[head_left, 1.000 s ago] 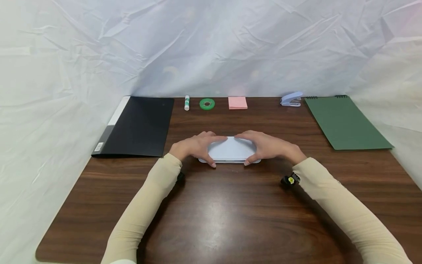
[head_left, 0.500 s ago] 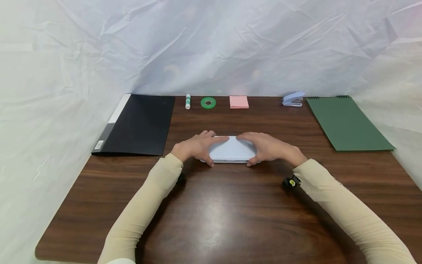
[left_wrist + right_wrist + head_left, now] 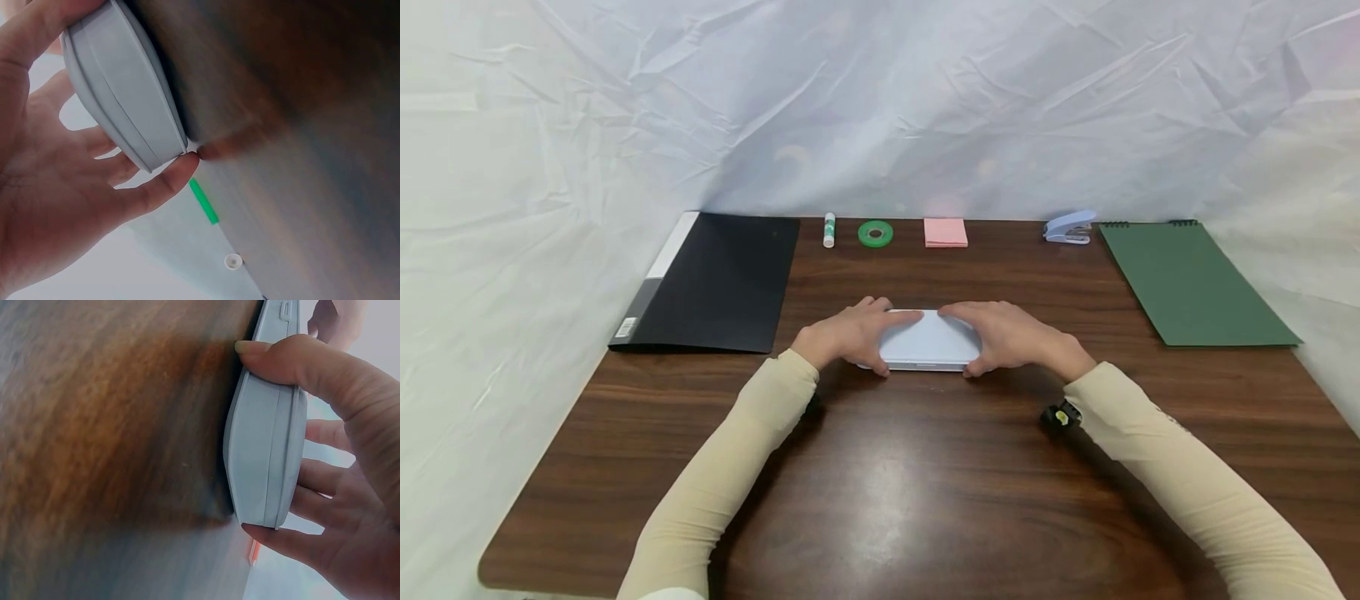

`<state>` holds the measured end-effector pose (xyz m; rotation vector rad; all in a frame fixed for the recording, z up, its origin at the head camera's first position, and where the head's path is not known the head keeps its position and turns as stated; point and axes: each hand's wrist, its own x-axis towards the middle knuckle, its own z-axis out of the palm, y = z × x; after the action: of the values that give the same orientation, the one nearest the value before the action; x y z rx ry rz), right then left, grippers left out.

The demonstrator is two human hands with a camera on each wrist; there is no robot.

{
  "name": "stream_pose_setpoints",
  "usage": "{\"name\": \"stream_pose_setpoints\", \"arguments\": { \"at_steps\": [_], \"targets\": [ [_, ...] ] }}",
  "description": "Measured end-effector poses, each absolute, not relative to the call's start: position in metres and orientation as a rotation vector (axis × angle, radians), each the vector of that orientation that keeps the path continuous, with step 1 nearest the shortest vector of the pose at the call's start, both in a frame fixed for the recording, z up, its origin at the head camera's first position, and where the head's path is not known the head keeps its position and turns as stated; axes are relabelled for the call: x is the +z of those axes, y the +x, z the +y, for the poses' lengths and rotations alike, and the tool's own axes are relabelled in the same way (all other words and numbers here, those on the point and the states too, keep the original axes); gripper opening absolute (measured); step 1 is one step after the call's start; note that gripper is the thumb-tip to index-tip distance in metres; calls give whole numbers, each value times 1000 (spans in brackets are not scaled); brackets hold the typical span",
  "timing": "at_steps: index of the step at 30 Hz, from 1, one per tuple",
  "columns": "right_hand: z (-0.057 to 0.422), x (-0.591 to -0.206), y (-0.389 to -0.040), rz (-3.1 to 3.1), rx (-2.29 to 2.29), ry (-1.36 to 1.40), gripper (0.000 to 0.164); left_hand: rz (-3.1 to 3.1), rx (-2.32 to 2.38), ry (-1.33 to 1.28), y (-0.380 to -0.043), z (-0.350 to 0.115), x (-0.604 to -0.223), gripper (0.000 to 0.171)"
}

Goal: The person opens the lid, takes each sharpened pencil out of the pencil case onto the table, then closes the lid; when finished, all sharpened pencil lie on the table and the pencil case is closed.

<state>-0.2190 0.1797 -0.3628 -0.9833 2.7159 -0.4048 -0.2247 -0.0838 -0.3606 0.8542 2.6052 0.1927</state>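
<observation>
In the head view a pale grey, flat hard case (image 3: 928, 340) lies at the middle of the table. My left hand (image 3: 853, 332) grips its left end, thumb at the near side and fingers reaching round the far side. The right hand (image 3: 1003, 335) holds the opposite end in the same way. Both wrist views show the case's side wall with a seam running along it. A small latch (image 3: 285, 310) shows on the near side in the right wrist view. Parts of the case's ends are hidden behind the hands.
Along the table's (image 3: 880, 492) back edge are a glue stick (image 3: 830, 231), green tape roll (image 3: 876, 233), pink sticky notes (image 3: 945, 232) and a lilac stapler (image 3: 1069, 227). A black folder (image 3: 722, 283) lies left, a green spiral pad (image 3: 1198, 283) right. White sheeting (image 3: 880, 100) hangs behind.
The head view shifts slightly. Both thumbs have moved a little against the near side of the case; the case stays in about the same place between the hands.
</observation>
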Motion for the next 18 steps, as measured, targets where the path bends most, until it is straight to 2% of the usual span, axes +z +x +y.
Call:
{"name": "stream_pose_setpoints", "arguments": {
  "at_steps": [18],
  "targets": [
    [176,-357,-230,2708,-327,-1087,87,2602,196,826,-227,-82,-360,97]
  ]
}}
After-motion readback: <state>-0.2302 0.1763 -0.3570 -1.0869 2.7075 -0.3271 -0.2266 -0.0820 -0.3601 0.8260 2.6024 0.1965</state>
